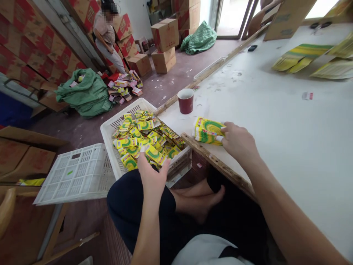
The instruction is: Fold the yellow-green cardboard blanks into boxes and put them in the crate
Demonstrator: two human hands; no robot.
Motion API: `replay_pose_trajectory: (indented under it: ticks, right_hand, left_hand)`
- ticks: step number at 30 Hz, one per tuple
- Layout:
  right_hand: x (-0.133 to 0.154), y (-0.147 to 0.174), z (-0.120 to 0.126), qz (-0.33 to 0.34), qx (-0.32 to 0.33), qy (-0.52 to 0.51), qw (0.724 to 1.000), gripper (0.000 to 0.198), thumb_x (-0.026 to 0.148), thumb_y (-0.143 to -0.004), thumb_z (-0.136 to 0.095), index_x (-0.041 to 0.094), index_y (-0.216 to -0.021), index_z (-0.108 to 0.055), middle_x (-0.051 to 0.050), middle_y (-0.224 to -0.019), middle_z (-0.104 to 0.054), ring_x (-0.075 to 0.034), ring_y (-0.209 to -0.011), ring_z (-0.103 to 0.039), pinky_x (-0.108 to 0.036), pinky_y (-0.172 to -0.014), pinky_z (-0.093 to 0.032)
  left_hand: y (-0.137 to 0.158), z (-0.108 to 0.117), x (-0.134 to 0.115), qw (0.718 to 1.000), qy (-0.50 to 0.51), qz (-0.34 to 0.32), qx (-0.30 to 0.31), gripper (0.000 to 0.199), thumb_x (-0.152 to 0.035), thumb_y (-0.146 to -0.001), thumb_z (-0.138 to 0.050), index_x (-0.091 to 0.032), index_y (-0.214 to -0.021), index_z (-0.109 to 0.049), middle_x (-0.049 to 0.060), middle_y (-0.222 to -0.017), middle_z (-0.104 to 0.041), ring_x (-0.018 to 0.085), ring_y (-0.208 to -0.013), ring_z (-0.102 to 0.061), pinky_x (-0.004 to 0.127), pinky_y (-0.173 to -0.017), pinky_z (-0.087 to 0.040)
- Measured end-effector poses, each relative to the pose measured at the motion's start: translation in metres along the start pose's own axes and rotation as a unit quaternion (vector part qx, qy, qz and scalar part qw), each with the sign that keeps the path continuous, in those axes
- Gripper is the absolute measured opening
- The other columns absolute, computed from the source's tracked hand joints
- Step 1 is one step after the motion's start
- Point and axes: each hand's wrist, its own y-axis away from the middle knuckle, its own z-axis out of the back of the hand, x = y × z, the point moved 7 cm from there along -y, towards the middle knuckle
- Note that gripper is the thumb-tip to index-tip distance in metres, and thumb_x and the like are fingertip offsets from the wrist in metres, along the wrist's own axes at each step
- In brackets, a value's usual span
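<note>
My left hand [152, 175] is over the near side of a white plastic crate [106, 129], its thumb and fingers at the two ends of a small yellow-and-green packet [154, 154]. Many similar packets [138, 134] lie jumbled in the crate beneath it. On the white table, close to its wooden edge, a neat stack of the same flat packets [208, 129] rests. Gripping the right end of that stack is my right hand [239, 142], with pale covers on some fingertips. Part of its fingers is hidden behind the stack.
A dark red cup [185, 101] stands on the table [275, 121] beyond the stack. Larger yellow pouches [300, 59] lie further right. An upturned white crate [79, 173] sits at left. Beyond are green sacks [84, 92], cartons [165, 35] and another person [104, 33].
</note>
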Motion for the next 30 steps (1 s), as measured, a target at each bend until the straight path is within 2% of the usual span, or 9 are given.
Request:
replay_pose_trajectory:
  ticks: [7,11,15,18,21,23,25,28,30]
  right_hand:
    - [-0.010,-0.002,-0.014,-0.007,-0.036,0.010,0.999,0.041,0.008,-0.069,-0.060,0.017,-0.109,-0.055,-0.012,-0.097,-0.068,-0.028,-0.088,-0.062,-0.038,-0.074,-0.048]
    - [-0.013,-0.003,-0.006,-0.029,-0.046,-0.043,0.998,0.045,0.009,-0.065,-0.065,0.018,-0.106,-0.051,-0.011,-0.096,-0.065,-0.028,-0.088,-0.062,-0.041,-0.075,-0.050]
    - [-0.004,0.007,0.011,-0.051,-0.056,-0.200,0.977,0.043,0.008,-0.063,-0.062,0.022,-0.101,-0.046,-0.002,-0.084,-0.062,-0.022,-0.076,-0.063,-0.038,-0.073,-0.053]
    - [0.030,0.036,0.008,-0.008,0.019,-0.343,0.939,0.040,0.012,-0.063,-0.062,0.025,-0.097,-0.044,0.002,-0.080,-0.062,-0.018,-0.070,-0.063,-0.034,-0.068,-0.054]
    - [0.077,0.082,-0.022,0.023,0.212,-0.462,0.861,0.032,0.017,-0.066,-0.062,0.025,-0.092,-0.045,0.002,-0.078,-0.061,-0.014,-0.062,-0.061,-0.029,-0.059,-0.053]
    - [0.091,0.108,-0.037,-0.012,0.243,-0.522,0.817,0.032,0.019,-0.068,-0.062,0.025,-0.095,-0.047,0.001,-0.079,-0.061,-0.015,-0.068,-0.061,-0.030,-0.063,-0.054]
    - [0.094,0.123,-0.048,-0.048,0.224,-0.538,0.811,0.031,0.020,-0.068,-0.063,0.025,-0.095,-0.048,0.001,-0.082,-0.061,-0.015,-0.074,-0.062,-0.032,-0.069,-0.054]
    - [0.091,0.131,-0.056,-0.076,0.202,-0.514,0.830,0.030,0.018,-0.066,-0.066,0.025,-0.091,-0.050,0.002,-0.080,-0.060,-0.015,-0.073,-0.060,-0.032,-0.072,-0.052]
    - [0.089,0.132,-0.060,-0.088,0.218,-0.514,0.825,0.031,0.017,-0.064,-0.067,0.024,-0.088,-0.050,0.004,-0.077,-0.059,-0.014,-0.070,-0.059,-0.030,-0.069,-0.050]
  left_hand:
    - [0.040,-0.042,0.006,0.979,0.083,0.039,0.179,0.048,-0.036,-0.075,-0.071,-0.018,-0.118,-0.058,0.014,-0.122,-0.064,0.030,-0.116,-0.059,0.048,-0.102,-0.044]
    - [0.047,-0.046,0.004,0.965,0.130,0.055,0.219,0.040,-0.032,-0.074,-0.072,-0.019,-0.111,-0.064,0.012,-0.118,-0.068,0.029,-0.111,-0.063,0.047,-0.099,-0.046]
    - [0.054,-0.055,0.007,0.939,0.217,0.115,0.239,0.046,-0.029,-0.069,-0.078,-0.020,-0.111,-0.064,0.012,-0.116,-0.069,0.029,-0.112,-0.063,0.045,-0.097,-0.049]
    - [0.054,-0.065,0.003,0.885,0.374,0.177,0.212,0.065,-0.040,-0.056,-0.087,-0.022,-0.113,-0.061,0.011,-0.118,-0.068,0.029,-0.114,-0.062,0.042,-0.093,-0.051]
    - [0.048,-0.068,-0.007,0.824,0.505,0.212,0.142,0.055,-0.065,-0.068,-0.070,-0.022,-0.103,-0.064,0.009,-0.102,-0.071,0.026,-0.101,-0.066,0.040,-0.088,-0.053]
    - [0.044,-0.063,-0.012,0.788,0.570,0.219,0.072,0.049,-0.067,-0.078,-0.058,-0.021,-0.094,-0.064,0.006,-0.087,-0.069,0.022,-0.087,-0.067,0.038,-0.084,-0.054]
    - [0.043,-0.055,-0.013,0.764,0.611,0.207,-0.002,0.043,-0.062,-0.078,-0.061,-0.020,-0.087,-0.064,0.002,-0.076,-0.064,0.018,-0.076,-0.064,0.034,-0.081,-0.054]
    - [0.047,-0.047,-0.013,0.781,0.596,0.177,-0.055,0.041,-0.061,-0.077,-0.064,-0.020,-0.082,-0.064,-0.001,-0.071,-0.057,0.013,-0.071,-0.059,0.027,-0.077,-0.053]
    - [0.052,-0.048,-0.010,0.791,0.581,0.182,-0.058,0.043,-0.063,-0.077,-0.065,-0.020,-0.082,-0.065,-0.001,-0.072,-0.058,0.013,-0.071,-0.060,0.026,-0.074,-0.054]
